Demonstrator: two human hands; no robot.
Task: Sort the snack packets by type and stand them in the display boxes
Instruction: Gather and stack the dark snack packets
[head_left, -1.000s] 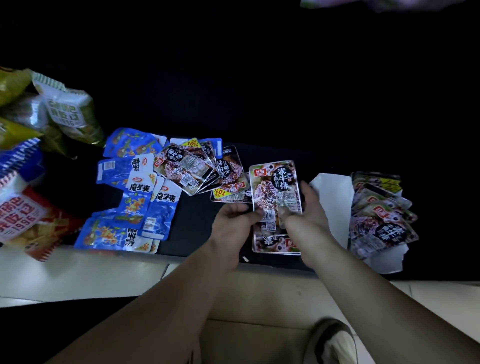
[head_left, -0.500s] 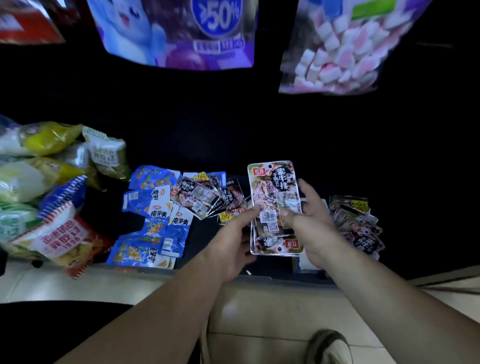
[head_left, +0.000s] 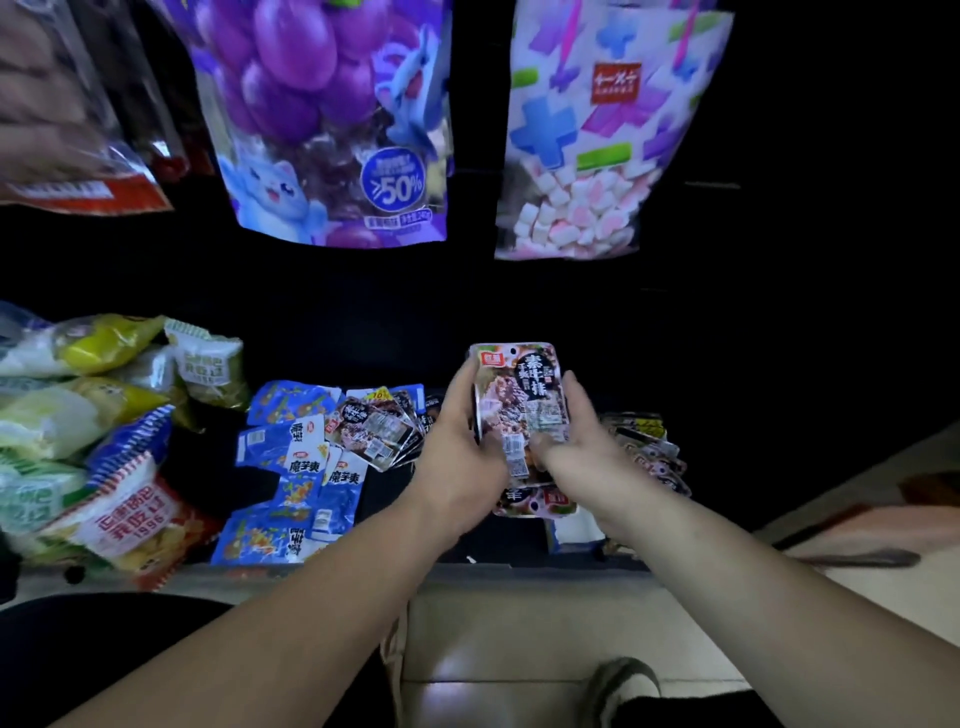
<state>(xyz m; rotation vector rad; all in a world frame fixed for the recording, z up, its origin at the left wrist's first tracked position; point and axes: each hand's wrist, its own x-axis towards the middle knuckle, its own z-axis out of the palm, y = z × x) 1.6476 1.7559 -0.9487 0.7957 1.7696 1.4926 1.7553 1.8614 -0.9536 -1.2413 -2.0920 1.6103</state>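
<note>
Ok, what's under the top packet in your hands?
Under the top packet a lower packet of the same kind shows its end below the left hand and right hand. The hands hide any others.

pink-brown packet stack (head_left: 519, 400) | upright, lifted | blue packets (head_left: 296, 467) | flat, scattered

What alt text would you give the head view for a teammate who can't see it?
The left hand and right hand together hold a stack of brown snack packets, label facing the camera. Loose brown packets and blue packets lie to the left beside large chip bags. A purple grape bag and a marshmallow bag hang above.
</note>
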